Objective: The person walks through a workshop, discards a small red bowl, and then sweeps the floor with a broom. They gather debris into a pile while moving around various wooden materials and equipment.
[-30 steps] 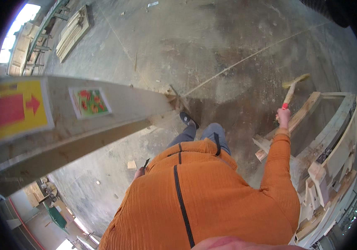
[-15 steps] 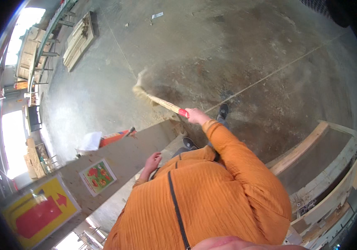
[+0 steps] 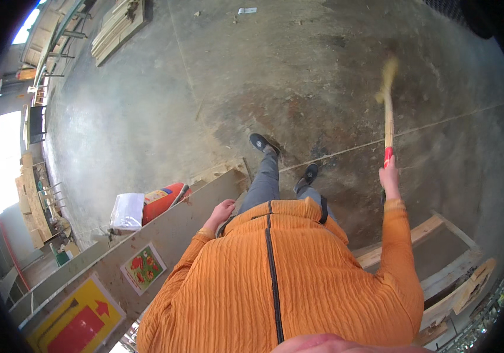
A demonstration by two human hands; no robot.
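My right hand [image 3: 389, 176] is wrapped round the red end of a short wooden-handled broom [image 3: 389, 120], out at the right with the arm stretched forward. The broom's pale yellow bristle head points away from me and is smeared by motion, over the concrete floor [image 3: 322, 76]. Close to my waist on the left, my left hand [image 3: 222, 213] has its fingers loosely curled together, with nothing visible in them. It is nearest to the top edge of a grey panel [image 3: 181, 235].
Behind the panel lies a red fire extinguisher [image 3: 167, 203] beside a white sheet [image 3: 127, 210]. A wooden frame [image 3: 434, 226] stands at my right. Stacked boards [image 3: 119, 29] lie far left, and a small light scrap [image 3: 247, 10] is on the floor ahead.
My right hand has swung the broom from the left across to the far right. One foot has stepped forward. The left hand stays near my waist.
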